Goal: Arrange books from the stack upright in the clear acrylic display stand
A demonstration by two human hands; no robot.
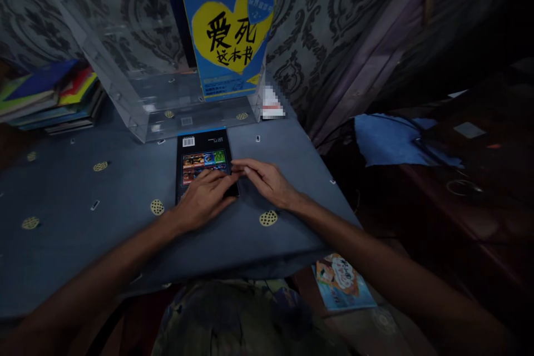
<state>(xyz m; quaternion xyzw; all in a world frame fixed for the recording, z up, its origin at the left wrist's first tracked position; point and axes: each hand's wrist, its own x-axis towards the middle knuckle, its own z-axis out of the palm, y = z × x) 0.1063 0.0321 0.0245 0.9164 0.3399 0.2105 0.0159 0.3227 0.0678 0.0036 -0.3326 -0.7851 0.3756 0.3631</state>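
Observation:
A dark book lies on the table with its barcode and rows of small colour pictures facing up. My left hand rests across its lower part, palm down, fingers stretched out and covering some of the pictures. At the book's right edge is my right hand, its fingers extended and close together, the tips meeting the left fingertips. Whether the right fingertips press on the book's edge is hard to make out. Behind the book, a clear acrylic stand holds an upright blue book with a yellow heart on its cover.
A blue patterned cloth covers the table. Several stacked books sit at the far left. Right of the stand is a small blurred white item. Below the table's right edge lies another book; a blue cloth is farther right.

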